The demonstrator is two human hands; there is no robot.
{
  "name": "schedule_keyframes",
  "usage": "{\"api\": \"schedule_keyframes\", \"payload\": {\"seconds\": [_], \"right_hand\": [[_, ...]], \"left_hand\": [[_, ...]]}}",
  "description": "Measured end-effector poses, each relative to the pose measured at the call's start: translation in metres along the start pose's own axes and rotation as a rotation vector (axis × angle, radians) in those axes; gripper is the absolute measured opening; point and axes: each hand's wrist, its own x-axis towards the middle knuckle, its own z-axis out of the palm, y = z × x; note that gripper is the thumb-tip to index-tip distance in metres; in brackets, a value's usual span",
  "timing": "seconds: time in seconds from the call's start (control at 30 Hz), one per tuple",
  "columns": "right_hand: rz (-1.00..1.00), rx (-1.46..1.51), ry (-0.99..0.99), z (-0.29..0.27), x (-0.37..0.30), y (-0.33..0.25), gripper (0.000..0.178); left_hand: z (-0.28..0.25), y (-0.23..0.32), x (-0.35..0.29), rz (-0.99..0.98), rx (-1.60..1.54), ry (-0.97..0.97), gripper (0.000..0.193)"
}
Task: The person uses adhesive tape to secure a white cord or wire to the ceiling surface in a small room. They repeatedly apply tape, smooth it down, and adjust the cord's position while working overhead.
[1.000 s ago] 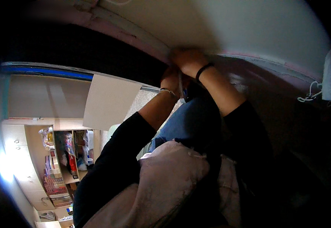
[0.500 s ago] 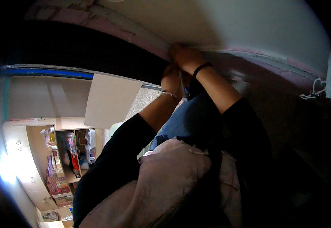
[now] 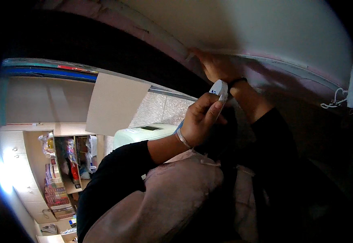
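In the head view, a broad black strip (image 3: 103,44) sweeps across the upper left, bordered by a worn pinkish edge (image 3: 164,42) along a pale wall (image 3: 281,28). Below the strip are a beige board (image 3: 115,105), a pale green container (image 3: 134,135) and packed shelves (image 3: 57,190); a white cord (image 3: 334,99) lies at the right. A dusty pink apron (image 3: 172,186) covers the person's front. The left hand (image 3: 200,121) hides the lower part of a white disc (image 3: 223,90), which is raised in front of the body, just left of the right hand's black wristband (image 3: 238,82).

The disc stands on edge, tilted; its longest visible extent runs roughly up and down the picture, its flat face turned left and its rim right. It looks thin and rounded, with a blue marking.

The left fingers are closed, pinching the disc against the thumb. The right hand (image 3: 219,69) reaches toward the pinkish edge, fingers extended; whether they grip anything cannot be told.
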Motion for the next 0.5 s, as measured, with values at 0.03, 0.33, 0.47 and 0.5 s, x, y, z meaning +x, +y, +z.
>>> {"api": "schedule_keyframes", "payload": {"seconds": [0.03,0.33,0.47,0.5], "right_hand": [[0.002,-0.066,-0.022,0.004,-0.005,0.004,0.051],[-0.057,-0.413,-0.011,0.029,-0.021,0.024,0.049],[0.078,-0.272,-0.062,0.026,-0.015,0.027,0.055],[0.175,-0.123,-0.06,0.025,-0.013,0.026,0.06]], "left_hand": [[-0.001,0.001,0.001,0.008,0.009,-0.014,0.017],[-0.002,0.003,0.002,0.052,0.019,-0.075,0.017],[0.0,0.007,0.007,0.042,0.021,-0.097,0.017],[0.002,0.007,0.009,0.04,0.032,-0.102,0.017]]}}
